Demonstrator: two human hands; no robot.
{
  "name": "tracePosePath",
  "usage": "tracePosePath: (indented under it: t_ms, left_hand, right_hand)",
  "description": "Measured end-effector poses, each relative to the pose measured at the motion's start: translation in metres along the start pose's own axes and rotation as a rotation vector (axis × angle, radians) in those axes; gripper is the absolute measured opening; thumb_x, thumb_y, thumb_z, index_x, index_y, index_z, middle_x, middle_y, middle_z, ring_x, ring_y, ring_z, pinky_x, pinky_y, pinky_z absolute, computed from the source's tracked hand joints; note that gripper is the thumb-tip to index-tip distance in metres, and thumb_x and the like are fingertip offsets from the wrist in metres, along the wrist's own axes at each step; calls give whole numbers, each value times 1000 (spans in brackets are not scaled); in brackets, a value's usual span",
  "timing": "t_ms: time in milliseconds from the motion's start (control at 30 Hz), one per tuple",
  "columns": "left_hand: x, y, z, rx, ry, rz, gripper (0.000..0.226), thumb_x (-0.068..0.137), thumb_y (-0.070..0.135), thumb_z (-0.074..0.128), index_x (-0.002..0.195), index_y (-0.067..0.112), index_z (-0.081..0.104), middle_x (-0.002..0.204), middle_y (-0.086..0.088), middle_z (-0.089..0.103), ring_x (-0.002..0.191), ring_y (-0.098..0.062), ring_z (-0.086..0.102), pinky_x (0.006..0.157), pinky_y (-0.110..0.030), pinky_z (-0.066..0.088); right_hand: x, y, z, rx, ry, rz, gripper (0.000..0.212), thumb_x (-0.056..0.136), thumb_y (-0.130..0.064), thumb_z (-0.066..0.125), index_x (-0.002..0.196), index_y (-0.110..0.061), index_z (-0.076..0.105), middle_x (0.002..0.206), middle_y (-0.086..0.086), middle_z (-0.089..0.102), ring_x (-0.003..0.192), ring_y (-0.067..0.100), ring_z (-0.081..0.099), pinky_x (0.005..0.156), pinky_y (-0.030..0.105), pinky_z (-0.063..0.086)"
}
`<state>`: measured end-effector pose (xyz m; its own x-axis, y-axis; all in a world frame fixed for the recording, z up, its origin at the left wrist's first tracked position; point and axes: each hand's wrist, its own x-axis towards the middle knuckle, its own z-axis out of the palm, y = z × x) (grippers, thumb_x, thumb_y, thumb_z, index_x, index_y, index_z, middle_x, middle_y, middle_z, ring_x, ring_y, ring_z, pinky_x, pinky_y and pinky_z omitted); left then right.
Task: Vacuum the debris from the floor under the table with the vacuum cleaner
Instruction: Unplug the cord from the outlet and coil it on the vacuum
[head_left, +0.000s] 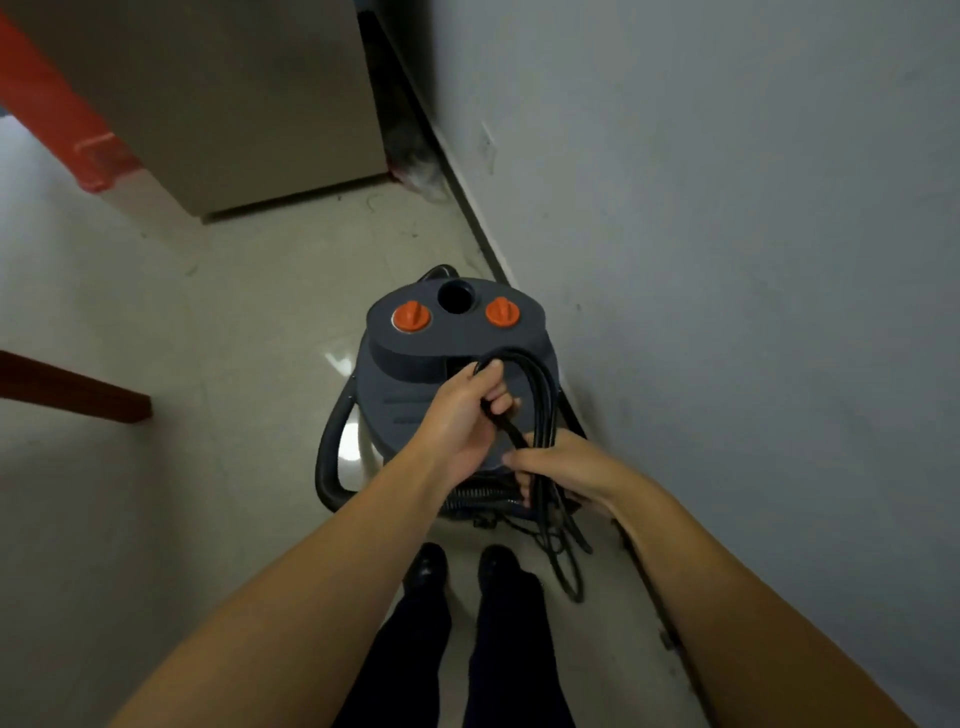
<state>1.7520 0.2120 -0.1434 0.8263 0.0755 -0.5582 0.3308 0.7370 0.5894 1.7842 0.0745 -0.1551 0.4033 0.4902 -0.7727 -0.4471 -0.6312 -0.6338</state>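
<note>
A dark grey canister vacuum cleaner with two orange knobs and a round opening on top stands on the floor by the wall, right in front of my feet. A black power cord lies looped over its top and hangs down its near side to the floor. My left hand is closed around the cord loops on the lid. My right hand grips the same loops lower down, at the vacuum's near edge. A black hose curves down the vacuum's left side.
A grey wall runs close along the right with a dark baseboard. A beige cabinet stands ahead on the left, with a crumpled plastic bag behind it. A dark wooden table edge juts in from the left. The floor is pale tile.
</note>
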Motion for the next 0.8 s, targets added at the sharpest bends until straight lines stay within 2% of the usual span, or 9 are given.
tracePosePath:
  t_ms: [67, 133, 267, 333, 400, 467, 567, 733, 800]
  left_hand:
    - [12, -3, -22, 207, 50, -69, 8, 98, 12, 47, 94, 11, 54, 78, -1, 56, 78, -14, 57, 82, -29, 47]
    - [23, -8, -51, 370, 214, -110, 18, 95, 10, 53, 112, 12, 56, 98, -4, 63, 94, -16, 61, 85, -29, 49]
    - [47, -27, -100, 565, 586, -50, 15, 93, 1, 49, 89, 13, 57, 82, -7, 59, 66, -13, 54, 65, -26, 47]
    - [60, -42, -113, 678, 592, -88, 16, 95, 3, 48, 87, 15, 56, 93, -10, 61, 79, -19, 59, 78, -34, 51]
    - [69, -52, -115, 812, 600, -93, 14, 95, 7, 48, 104, 10, 59, 106, -12, 64, 99, -27, 61, 91, -36, 48]
    - [76, -55, -115, 892, 594, -58, 26, 95, 15, 51, 120, 7, 56, 110, -10, 64, 102, -24, 59, 83, -28, 44]
    - [85, -53, -119, 1024, 568, 8, 38, 92, 25, 58, 128, 11, 52, 111, -10, 62, 101, -24, 58, 79, -27, 41]
    - [90, -55, -139, 1356, 626, 96, 47, 86, 34, 63, 129, 22, 50, 116, -12, 50, 108, -30, 52, 89, -43, 47]
    - [93, -52, -141, 1503, 680, 124, 36, 88, 28, 59, 123, 19, 52, 117, -12, 48, 113, -32, 46, 90, -42, 42]
  right_hand:
    - [21, 5, -19, -182, 67, 26, 13, 87, -17, 64, 78, -8, 66, 70, 0, 63, 67, 15, 59, 67, 25, 46]
    - [43, 11, -37, -271, 120, 77, 16, 86, -17, 64, 72, -8, 64, 67, 2, 61, 60, 13, 57, 54, 20, 44]
    - [94, 26, -50, -473, 77, 179, 21, 87, -17, 60, 70, -8, 51, 68, 6, 52, 64, 18, 50, 60, 25, 37]
    - [116, 32, -51, -604, 72, 196, 17, 88, -20, 59, 78, -7, 53, 75, 8, 51, 70, 20, 50, 65, 26, 36]
    - [129, 33, -51, -706, 57, 202, 22, 89, -22, 58, 75, -7, 53, 72, 5, 50, 71, 20, 50, 61, 25, 37]
    - [140, 23, -47, -837, 15, 191, 24, 90, -25, 57, 74, -7, 55, 74, 5, 50, 74, 20, 50, 58, 26, 39]
    - [157, -2, -31, -1053, -77, 135, 29, 90, -32, 59, 101, -4, 61, 88, 6, 52, 85, 22, 51, 70, 27, 42]
    - [176, -16, -14, -1144, -125, -5, 21, 87, -25, 63, 76, -9, 53, 72, 2, 51, 77, 24, 56, 63, 29, 45]
    - [177, -3, -14, -1050, -78, -136, 18, 85, -23, 66, 86, -7, 57, 83, 7, 58, 84, 27, 61, 71, 35, 53]
